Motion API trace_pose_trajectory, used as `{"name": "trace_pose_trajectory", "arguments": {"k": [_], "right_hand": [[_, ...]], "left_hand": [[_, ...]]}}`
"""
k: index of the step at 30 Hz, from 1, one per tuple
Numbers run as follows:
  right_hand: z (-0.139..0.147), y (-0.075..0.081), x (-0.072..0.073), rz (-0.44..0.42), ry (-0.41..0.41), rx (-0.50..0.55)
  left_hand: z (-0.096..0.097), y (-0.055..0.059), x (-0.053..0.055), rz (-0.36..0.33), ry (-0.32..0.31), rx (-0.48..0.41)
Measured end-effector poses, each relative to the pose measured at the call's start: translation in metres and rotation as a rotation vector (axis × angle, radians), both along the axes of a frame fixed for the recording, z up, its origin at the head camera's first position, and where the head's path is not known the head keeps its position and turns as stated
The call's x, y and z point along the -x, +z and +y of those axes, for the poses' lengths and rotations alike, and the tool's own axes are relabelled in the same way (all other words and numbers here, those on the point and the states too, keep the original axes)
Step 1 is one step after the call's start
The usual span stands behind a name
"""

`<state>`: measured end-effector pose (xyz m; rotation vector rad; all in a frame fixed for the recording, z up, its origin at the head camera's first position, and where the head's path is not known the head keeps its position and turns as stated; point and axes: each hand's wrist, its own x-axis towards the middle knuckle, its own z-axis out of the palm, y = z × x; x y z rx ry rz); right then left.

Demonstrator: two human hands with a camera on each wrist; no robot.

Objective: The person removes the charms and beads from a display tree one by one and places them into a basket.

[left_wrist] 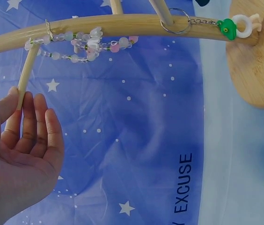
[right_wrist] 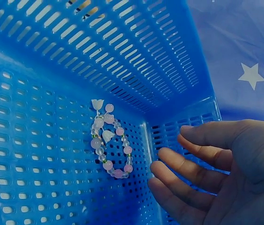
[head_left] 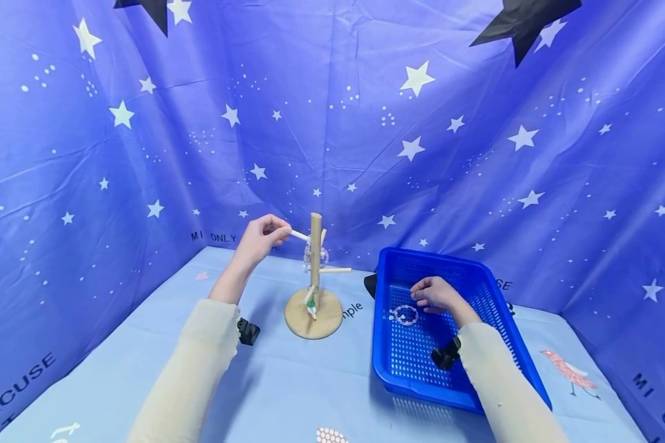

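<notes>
A wooden peg stand [head_left: 316,258] with a round base stands on the table. My left hand [head_left: 260,239] pinches the end of one upper peg [left_wrist: 27,70] between thumb and fingers. Beaded bracelets [left_wrist: 83,47] in clear, white and pink hang at that peg, beside the post. Lower down, a keychain [left_wrist: 228,29] with a green charm and a white ring hangs from another peg. Over the blue basket, my right hand [head_left: 435,294] holds nothing, its fingers loosely bent. Below it, a pink and clear beaded bracelet [right_wrist: 118,150] with white flower charms lies on the basket floor.
The blue plastic basket [head_left: 460,400] has slotted walls and stands right of the peg stand. A light blue printed cloth [head_left: 288,387] covers the table. Star-patterned curtains [head_left: 332,123] rise behind and at both sides. A dark object [head_left: 370,285] sits against the basket's left side.
</notes>
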<state>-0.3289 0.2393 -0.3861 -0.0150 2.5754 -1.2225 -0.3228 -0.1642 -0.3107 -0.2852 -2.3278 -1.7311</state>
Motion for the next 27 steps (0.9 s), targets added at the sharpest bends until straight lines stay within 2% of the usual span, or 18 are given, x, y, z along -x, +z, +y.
{"name": "trace_pose_trajectory", "arguments": {"k": [10, 23, 27], "right_hand": [[-0.007, 0.004, 0.000, 0.033, 0.006, 0.000], [-0.026, 0.014, -0.006, 0.066, 0.024, 0.111], [-0.031, 0.018, -0.008, 0.085, 0.059, 0.126]], "left_hand": [[-0.001, 0.000, -0.001, 0.005, -0.006, 0.003], [-0.001, 0.001, -0.002, -0.009, -0.009, -0.007], [-0.001, 0.001, -0.002, -0.003, -0.007, -0.002]]}}
